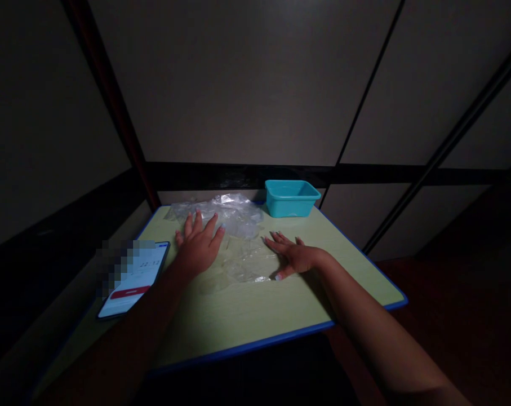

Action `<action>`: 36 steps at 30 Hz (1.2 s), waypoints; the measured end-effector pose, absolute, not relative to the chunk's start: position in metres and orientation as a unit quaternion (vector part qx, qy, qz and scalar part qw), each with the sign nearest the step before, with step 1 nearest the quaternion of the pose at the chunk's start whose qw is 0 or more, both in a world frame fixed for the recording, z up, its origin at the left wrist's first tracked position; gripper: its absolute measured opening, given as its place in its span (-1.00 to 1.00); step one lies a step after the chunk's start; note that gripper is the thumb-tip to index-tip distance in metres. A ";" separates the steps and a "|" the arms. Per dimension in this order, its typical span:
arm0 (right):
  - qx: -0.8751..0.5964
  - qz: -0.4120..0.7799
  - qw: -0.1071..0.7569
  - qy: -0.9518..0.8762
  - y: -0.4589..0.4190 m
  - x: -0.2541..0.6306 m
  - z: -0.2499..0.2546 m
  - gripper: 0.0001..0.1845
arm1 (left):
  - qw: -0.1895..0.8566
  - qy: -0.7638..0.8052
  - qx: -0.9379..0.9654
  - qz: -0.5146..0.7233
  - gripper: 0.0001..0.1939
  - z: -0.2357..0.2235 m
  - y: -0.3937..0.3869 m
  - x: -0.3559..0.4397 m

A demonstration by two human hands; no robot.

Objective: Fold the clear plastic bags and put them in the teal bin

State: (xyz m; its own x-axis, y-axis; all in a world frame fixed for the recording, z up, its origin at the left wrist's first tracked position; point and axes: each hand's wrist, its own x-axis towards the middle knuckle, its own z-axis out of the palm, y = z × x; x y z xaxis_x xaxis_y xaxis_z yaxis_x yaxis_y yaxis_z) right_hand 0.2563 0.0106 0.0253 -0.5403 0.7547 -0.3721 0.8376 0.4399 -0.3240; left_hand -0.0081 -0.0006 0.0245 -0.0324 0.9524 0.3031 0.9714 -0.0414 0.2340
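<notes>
My left hand (199,242) lies flat with fingers spread on the pale green table (255,316), its fingertips on the edge of a heap of clear plastic bags (227,214). My right hand (292,255) also lies flat and open, pressing on a flat clear plastic bag (249,260) spread between the two hands. Neither hand grips anything.
A teal plastic tub (291,197) stands at the table's far edge, right of the heap. A lit phone (134,278) lies at the left edge. The table has a blue rim, and dark panelled walls close it in behind and at the left.
</notes>
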 end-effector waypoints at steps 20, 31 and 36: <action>0.476 -0.213 0.034 0.853 0.007 0.247 0.021 0.10 | -0.081 -0.459 -0.885 -0.018 -0.23 0.001 -0.016 0.005; 0.455 -0.225 0.081 0.858 0.009 0.251 0.018 0.14 | -0.099 -0.504 -0.857 0.031 -0.23 0.006 -0.030 0.008; 0.458 -0.228 0.084 0.855 0.004 0.248 0.024 0.16 | -0.077 -0.565 -0.821 0.027 -0.22 0.007 -0.031 0.007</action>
